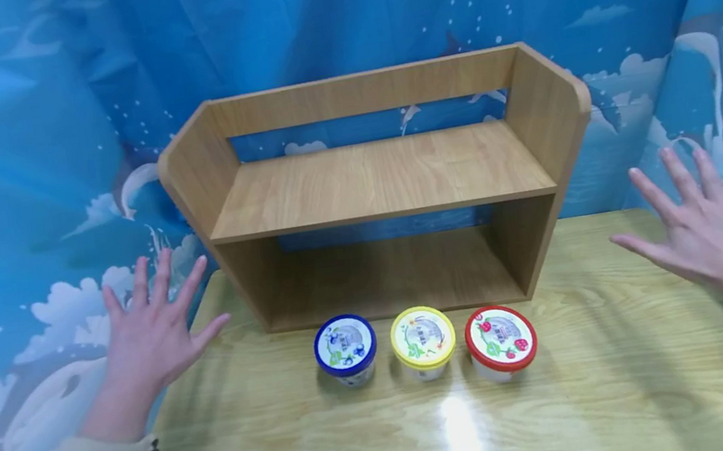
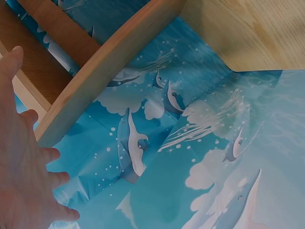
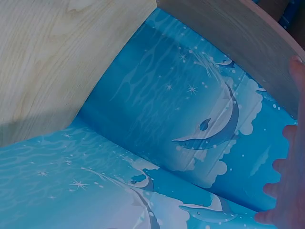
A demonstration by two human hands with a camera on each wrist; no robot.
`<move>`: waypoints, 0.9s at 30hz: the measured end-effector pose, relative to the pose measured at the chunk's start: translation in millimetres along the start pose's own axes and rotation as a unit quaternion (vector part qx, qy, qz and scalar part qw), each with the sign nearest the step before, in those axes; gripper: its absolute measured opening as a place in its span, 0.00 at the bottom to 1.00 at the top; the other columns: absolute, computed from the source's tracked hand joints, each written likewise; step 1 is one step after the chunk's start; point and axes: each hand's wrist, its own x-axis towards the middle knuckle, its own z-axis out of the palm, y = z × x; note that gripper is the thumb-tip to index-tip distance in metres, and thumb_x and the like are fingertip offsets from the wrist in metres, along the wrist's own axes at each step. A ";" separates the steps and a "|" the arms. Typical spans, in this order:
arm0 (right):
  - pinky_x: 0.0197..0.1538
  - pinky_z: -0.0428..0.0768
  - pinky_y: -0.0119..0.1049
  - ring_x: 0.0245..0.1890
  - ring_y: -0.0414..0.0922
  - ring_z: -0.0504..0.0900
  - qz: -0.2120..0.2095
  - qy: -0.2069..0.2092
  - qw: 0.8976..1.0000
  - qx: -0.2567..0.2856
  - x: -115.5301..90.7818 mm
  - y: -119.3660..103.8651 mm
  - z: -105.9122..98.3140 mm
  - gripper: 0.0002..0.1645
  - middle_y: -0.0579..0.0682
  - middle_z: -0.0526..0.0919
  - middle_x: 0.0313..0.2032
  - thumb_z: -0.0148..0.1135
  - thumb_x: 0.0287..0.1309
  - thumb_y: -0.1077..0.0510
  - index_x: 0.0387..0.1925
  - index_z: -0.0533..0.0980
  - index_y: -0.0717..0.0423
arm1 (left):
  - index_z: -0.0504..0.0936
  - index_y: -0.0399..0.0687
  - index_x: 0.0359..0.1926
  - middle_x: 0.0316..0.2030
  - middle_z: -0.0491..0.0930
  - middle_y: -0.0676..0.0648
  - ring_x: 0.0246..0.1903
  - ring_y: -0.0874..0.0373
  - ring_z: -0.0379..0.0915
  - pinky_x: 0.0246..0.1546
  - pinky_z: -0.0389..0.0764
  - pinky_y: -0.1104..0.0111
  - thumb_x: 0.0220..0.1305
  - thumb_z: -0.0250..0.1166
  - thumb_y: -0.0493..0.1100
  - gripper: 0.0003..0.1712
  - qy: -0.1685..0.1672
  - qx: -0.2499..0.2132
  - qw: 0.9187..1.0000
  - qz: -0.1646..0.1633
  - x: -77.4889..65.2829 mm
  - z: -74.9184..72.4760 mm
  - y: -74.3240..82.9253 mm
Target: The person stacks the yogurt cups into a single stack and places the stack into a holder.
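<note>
Three lidded tubs stand in a row on the wooden table in front of the shelf. On the left is the tub with a blue-rimmed lid (image 1: 346, 346), in the middle the one with a yellow-rimmed lid (image 1: 424, 339), and on the right the one with a red-rimmed lid (image 1: 501, 339). My left hand (image 1: 152, 333) is spread to the left of the shelf, fingers straight, holding nothing. Out to the right, my right hand (image 1: 709, 228) is likewise spread and holds nothing. Both hands are apart from the tubs. In the wrist views, the left hand (image 2: 24, 152) and right hand (image 3: 290, 176) show only at the frame edge.
A two-tier wooden shelf (image 1: 382, 175) stands at the back of the table (image 1: 280, 432), behind the tubs. Blue cloth (image 1: 330, 12) printed with dolphins and clouds hangs behind it and along both sides. Light glares off the table's front middle.
</note>
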 end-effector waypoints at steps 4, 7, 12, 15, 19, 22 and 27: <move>0.63 0.32 0.74 0.70 0.59 0.18 -0.004 0.002 1.000 -0.004 -4.2 -0.4 1.3 0.65 0.62 0.24 0.73 0.53 0.52 0.22 0.76 0.34 0.49 | 0.38 0.60 0.77 0.74 0.25 0.38 0.70 0.34 0.18 0.59 0.18 0.33 0.62 0.50 0.74 0.53 0.004 -0.002 1.000 0.002 -2.1 0.0 1.6; 0.63 0.32 0.74 0.70 0.60 0.19 -0.005 0.004 1.000 -0.006 -8.9 -1.9 2.5 0.66 0.64 0.26 0.73 0.53 0.52 0.22 0.76 0.35 0.48 | 0.38 0.61 0.77 0.74 0.24 0.38 0.70 0.34 0.18 0.59 0.18 0.32 0.62 0.51 0.74 0.53 0.002 -0.006 1.000 0.002 -4.6 0.7 3.7; 0.64 0.30 0.73 0.70 0.62 0.20 -0.004 0.005 1.000 -0.002 -16.1 -5.6 2.2 0.65 0.64 0.27 0.73 0.54 0.52 0.22 0.76 0.36 0.48 | 0.41 0.60 0.77 0.74 0.24 0.38 0.70 0.32 0.20 0.58 0.17 0.33 0.62 0.47 0.76 0.52 0.000 -0.013 1.000 0.003 -9.9 4.3 8.3; 0.64 0.30 0.72 0.70 0.62 0.20 -0.002 0.004 1.000 0.000 -20.0 -8.7 0.8 0.66 0.65 0.27 0.73 0.54 0.52 0.22 0.76 0.36 0.49 | 0.41 0.60 0.77 0.74 0.24 0.39 0.70 0.31 0.21 0.59 0.17 0.34 0.61 0.46 0.77 0.52 0.004 -0.010 1.000 0.004 -12.6 8.1 10.6; 0.65 0.30 0.71 0.70 0.63 0.21 -0.002 0.004 1.000 -0.002 -24.0 -15.0 -1.3 0.66 0.64 0.26 0.73 0.54 0.52 0.22 0.76 0.35 0.48 | 0.40 0.62 0.77 0.74 0.26 0.37 0.70 0.32 0.21 0.59 0.18 0.33 0.61 0.47 0.77 0.52 0.005 -0.016 1.000 0.005 -14.9 13.2 13.9; 0.65 0.29 0.70 0.71 0.64 0.23 -0.006 0.007 1.000 0.000 -26.2 -21.7 -3.0 0.65 0.63 0.27 0.73 0.54 0.52 0.23 0.76 0.34 0.47 | 0.40 0.62 0.77 0.75 0.29 0.36 0.71 0.33 0.19 0.59 0.20 0.32 0.61 0.49 0.76 0.52 0.005 -0.023 1.000 0.006 -15.8 14.5 17.5; 0.65 0.33 0.72 0.71 0.63 0.25 -0.017 0.014 1.000 0.010 -29.1 -33.8 -3.5 0.65 0.63 0.30 0.74 0.55 0.52 0.23 0.77 0.36 0.47 | 0.41 0.61 0.77 0.75 0.29 0.36 0.71 0.35 0.17 0.59 0.17 0.34 0.61 0.49 0.77 0.53 0.003 -0.022 1.000 0.011 -16.1 15.2 25.3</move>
